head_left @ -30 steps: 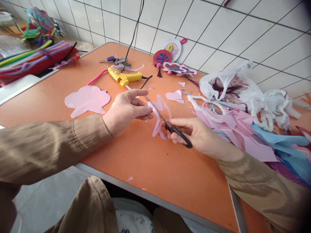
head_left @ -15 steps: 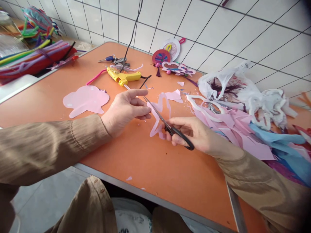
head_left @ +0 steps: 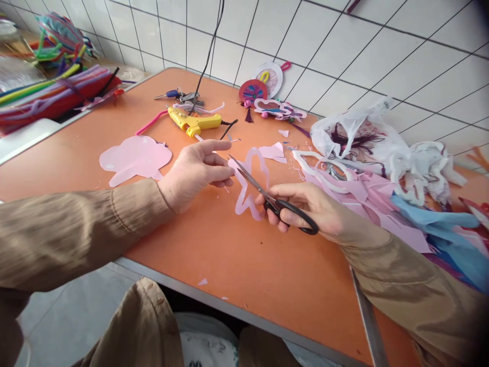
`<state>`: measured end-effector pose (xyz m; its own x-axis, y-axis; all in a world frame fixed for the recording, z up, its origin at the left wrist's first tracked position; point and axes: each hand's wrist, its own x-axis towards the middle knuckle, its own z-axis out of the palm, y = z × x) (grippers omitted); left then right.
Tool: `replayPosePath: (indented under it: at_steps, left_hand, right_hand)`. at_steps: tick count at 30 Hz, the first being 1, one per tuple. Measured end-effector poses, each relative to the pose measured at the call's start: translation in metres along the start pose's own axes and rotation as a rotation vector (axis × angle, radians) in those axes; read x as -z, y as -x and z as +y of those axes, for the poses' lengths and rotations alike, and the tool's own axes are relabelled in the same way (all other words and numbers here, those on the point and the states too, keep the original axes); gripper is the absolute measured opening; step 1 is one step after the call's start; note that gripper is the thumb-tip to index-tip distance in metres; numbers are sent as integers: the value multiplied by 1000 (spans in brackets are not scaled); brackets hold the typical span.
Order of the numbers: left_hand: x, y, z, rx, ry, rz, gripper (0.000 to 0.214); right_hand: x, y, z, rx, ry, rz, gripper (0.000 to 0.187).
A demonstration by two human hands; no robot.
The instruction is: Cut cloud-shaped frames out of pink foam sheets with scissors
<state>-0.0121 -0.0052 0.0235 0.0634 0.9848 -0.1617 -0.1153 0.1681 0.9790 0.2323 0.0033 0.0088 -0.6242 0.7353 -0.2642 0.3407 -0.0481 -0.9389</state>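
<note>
My right hand is closed round the black handles of a pair of scissors, whose blades point up and left. A thin, wavy pink paper outline hangs from the fingertips of my left hand, pinched between thumb and fingers. The blades lie across the upper part of this outline, close to my left fingertips. Left of my left hand, a pink cloud-like paper shape lies flat on the orange table.
Behind my left hand lie a yellow glue gun with a cord and some keys. Finished paper ornaments rest by the tiled wall. Pink paper scraps and a white plastic bag are on the right; pipe cleaners lie at left.
My right hand has turned the scissors slightly, and their handles have shifted a little to the right. The left hand and pink outline have barely moved.
</note>
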Motion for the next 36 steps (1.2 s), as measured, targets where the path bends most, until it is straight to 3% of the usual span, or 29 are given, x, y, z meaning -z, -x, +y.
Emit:
replayPosePath:
  at_steps: [6,12,17,20,24,26,29,33,36]
  left_hand:
    - [1,0,0,10,-3,17,51]
    - [6,-4,-2,-12,5,15,52]
    - [6,-5,-1,16,27,31,32]
    - [7,-6,-3,19,34,8,20]
    - [9,-7,-5,-3,66,-44,10]
    - [9,-8,-5,0,88,-67,11]
    - [8,-9,-3,17,118,-88,13]
    - [8,-10,-4,-1,158,-139,14]
    - [10,-11,-5,-31,169,-190,16]
  right_hand:
    - [4,6,-8,-37,10,42,41]
    - [26,8,-5,-49,103,-5,48]
    - [45,14,-6,-105,125,-69,56]
    - [42,17,-14,14,88,16,58]
    - [28,9,-20,111,76,338,45]
    - [26,3,-16,122,200,488,43]
    - [28,-4,-9,45,534,632,55]
    - [27,-6,-9,-163,1083,662,26]
    - [22,-6,-12,-200,1283,628,15]
